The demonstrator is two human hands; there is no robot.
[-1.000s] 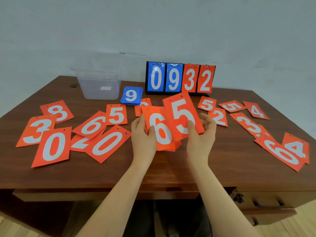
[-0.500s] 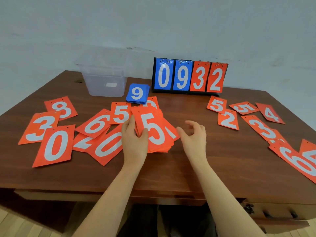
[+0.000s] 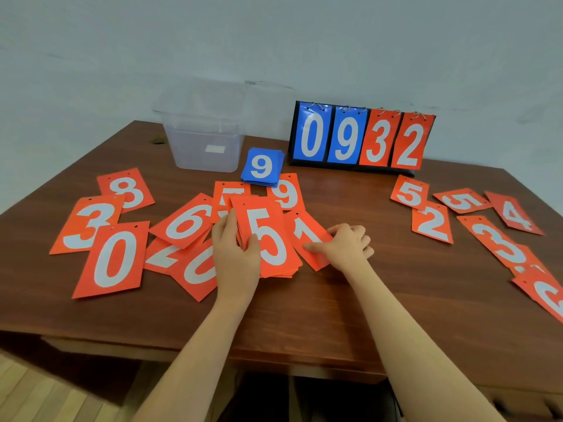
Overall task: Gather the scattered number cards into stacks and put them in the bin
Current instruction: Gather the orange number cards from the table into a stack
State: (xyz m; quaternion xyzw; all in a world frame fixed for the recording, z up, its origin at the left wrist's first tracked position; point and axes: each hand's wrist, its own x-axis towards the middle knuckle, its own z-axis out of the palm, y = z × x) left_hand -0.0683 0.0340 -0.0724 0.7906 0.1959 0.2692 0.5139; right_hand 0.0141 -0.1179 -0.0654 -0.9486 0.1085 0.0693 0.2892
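Note:
My left hand (image 3: 234, 254) grips the left edge of an orange card stack (image 3: 268, 239) with a 5 on top, resting on the table. My right hand (image 3: 347, 246) has its fingers curled on a single orange 1 card (image 3: 307, 236) lying just right of that stack. Several loose orange number cards lie to the left, among them a 0 (image 3: 111, 258), a 3 (image 3: 86, 222), an 8 (image 3: 126, 190) and a 6 (image 3: 185, 222). More lie to the right, such as a 2 (image 3: 432, 222). A clear plastic bin (image 3: 202, 132) stands at the back left.
A small stack of blue cards (image 3: 262, 167) topped by a 9 lies in front of the bin. A flip scoreboard (image 3: 361, 138) reading 0932 stands at the back against the wall. The wooden table (image 3: 350, 300) has its front edge close to me.
The stack, held up in both hands a second ago, now rests on the table with the 5 on top. My right hand let go of it and moved onto the 1 card.

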